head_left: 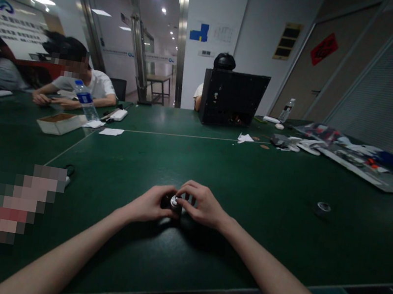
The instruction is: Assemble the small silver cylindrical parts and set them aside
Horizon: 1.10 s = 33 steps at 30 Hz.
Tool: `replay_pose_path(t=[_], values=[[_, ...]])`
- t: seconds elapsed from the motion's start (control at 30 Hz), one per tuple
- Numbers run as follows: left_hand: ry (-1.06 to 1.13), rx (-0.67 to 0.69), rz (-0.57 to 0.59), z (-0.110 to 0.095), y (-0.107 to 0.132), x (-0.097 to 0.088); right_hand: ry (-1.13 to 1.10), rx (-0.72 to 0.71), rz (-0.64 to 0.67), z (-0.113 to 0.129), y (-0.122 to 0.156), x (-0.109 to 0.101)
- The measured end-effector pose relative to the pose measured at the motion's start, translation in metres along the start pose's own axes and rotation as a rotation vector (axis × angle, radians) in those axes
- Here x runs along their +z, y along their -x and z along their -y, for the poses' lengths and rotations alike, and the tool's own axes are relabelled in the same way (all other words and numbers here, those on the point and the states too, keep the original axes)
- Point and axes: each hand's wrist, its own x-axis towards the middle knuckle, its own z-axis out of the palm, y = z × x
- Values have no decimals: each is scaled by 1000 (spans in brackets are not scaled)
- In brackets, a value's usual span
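Well, both bare hands close around one small thing at the near middle of the table. The left hand cups a small black cylindrical part with a shiny silver-white cap from the left, and the right hand curves over it from the right, its fingers arched around the cap. The grip is narrow and firm, with the hands almost meeting across the part. Whether the part rests on the table or sits just above it, I cannot tell.

Beneath them spreads a dark green table, smooth and matte, with thin pale seam lines. To the right lies a small dark roll of tape. Farther right sits a heap of crumpled plastic packaging on a long grey board. Ahead, a black boxy computer case stands upright, with a seated person mostly hidden behind it. On the far left are a shallow open cardboard box, white outside and brown within, a clear plastic water bottle with a blue label, and loose white paper slips. Beyond them, a co-worker in a white T-shirt leans over the table. A pixelated patch hides something on the near left.
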Motion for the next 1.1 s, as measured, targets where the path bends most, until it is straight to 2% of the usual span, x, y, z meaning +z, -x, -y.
replay_pose_path(t=[0.3,0.67,1.1], values=[[-2,14,-12,1,-1,1,-75,-8,-57,0,-2,4],[-11,2,0,-4,1,-3,-110,30,-86,-1,-3,-4],[8,-35,7,-6,2,-6,-115,123,17,-11,-1,-13]])
